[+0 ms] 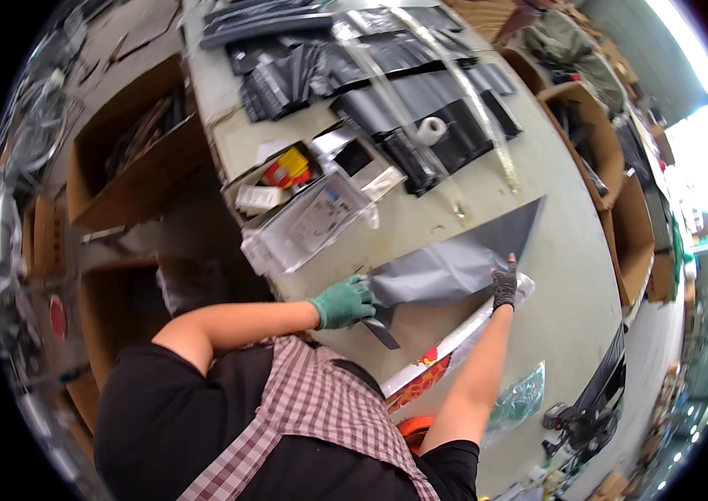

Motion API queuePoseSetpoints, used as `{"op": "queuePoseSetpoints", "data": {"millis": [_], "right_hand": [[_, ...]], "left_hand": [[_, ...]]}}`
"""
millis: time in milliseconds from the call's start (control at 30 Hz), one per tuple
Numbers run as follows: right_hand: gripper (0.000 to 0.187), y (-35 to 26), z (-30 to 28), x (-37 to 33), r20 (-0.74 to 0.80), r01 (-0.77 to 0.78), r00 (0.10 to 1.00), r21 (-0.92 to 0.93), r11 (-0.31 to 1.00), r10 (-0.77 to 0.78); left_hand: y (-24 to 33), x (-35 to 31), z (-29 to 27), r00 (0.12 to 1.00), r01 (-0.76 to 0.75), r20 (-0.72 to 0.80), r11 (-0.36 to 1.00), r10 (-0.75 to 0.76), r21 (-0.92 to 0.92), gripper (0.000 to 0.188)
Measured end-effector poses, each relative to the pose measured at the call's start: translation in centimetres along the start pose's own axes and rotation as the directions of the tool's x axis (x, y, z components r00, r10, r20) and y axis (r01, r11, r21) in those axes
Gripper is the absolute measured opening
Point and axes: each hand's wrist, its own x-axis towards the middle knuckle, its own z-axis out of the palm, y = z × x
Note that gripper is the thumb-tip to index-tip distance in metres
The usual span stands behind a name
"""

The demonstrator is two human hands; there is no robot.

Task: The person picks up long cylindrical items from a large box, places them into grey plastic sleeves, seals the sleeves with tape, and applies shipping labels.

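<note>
On the tabletop (575, 309), our grey plastic sheet (441, 271) looks opened out, not yet flat; our left hand (344, 302) grips one end; whether our right hand (504, 288) pinches its edge, we cannot tell.

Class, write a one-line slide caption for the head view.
Gloved left hand and right hand on a grey plastic sheet at a pale table, dark plastic bundles beyond.

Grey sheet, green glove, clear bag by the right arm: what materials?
Grey sheet: likely thin plastic film, satin sheen; soft creases catch light.
Green glove: matte, perhaps knit or coated fabric; texture too small to tell.
Clear bag: probably thin plastic, glossy; see-through with bright wrinkles.
</note>
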Motion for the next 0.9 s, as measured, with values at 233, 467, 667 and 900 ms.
{"op": "queuePoseSetpoints", "data": {"millis": [233, 467, 667, 900], "right_hand": [[0.029, -7.1, 4.4, -9.3, -0.102, 0.699, 0.677, -0.217, 0.681, -0.729], [0.052, -22.8, 15.2, -25.1, 0.376, 0.994, 0.085, 0.033, 0.105, -0.923], [0.028, -22.9, 20.8, -24.6, 0.41, 0.996, 0.014, 0.071, 0.047, -0.912], [0.016, -18.7, 18.7, -24.9, 0.047, 0.962, 0.041, 0.268, 0.052, -0.998]], "left_hand": [[1.0, -1.4, 0.4, 0.999, -0.005, -0.038, 0.995, 0.009, 0.1, 0.01], [2.2, -3.6, 3.5, 0.895, 0.432, 0.254, 0.855, -0.367, -0.287, 0.033], [1.9, -5.7, 4.8, 0.844, 0.534, 0.331, 0.729, -0.423, -0.429, 0.039], [1.8, -5.0, 7.6, 0.885, 0.46, 0.173, 0.762, -0.431, -0.456, 0.04]]}}
